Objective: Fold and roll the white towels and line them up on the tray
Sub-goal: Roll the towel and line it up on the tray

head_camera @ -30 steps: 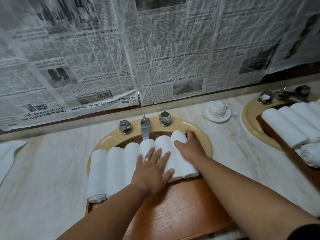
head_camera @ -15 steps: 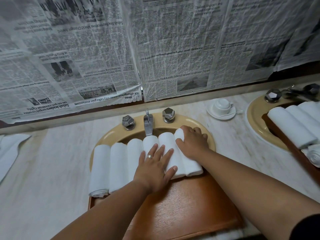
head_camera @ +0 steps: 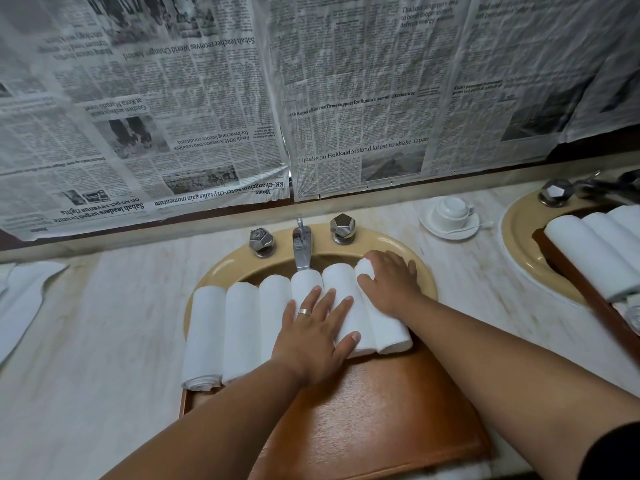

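- Six rolled towels [head_camera: 204, 334] are lined up side by side on the far part of the tray [head_camera: 381, 420], which is set over the sink [head_camera: 221, 271] in the table [head_camera: 104, 341].
- The left grip [head_camera: 311, 337] is laid flat on the fourth and fifth rolls, with the fingers straight and spread; nothing is held, the rolls are only pressed down.
- The right grip [head_camera: 391, 285] is placed over the far end of the last roll [head_camera: 391, 330], at the right end of the row. The fingers are bent over it, but it cannot be told whether the roll is really clasped or only pushed.
- The towels are judged to be light, soft and easily squeezed. A roll will probably loosen if it is lifted by one end or by its outer flap.
- A roll is best taken around the middle, or at both ends together, with the loose edge kept underneath.
- The cloth is not slippery and not fragile, so firm pressure can be used. On the smooth wood, however, a roll can probably turn or slide when it is pushed sideways.
- To close the gaps, the rolls should be pushed along their whole length, not at one end only; otherwise the row may become slanted, as the last roll already is a little.
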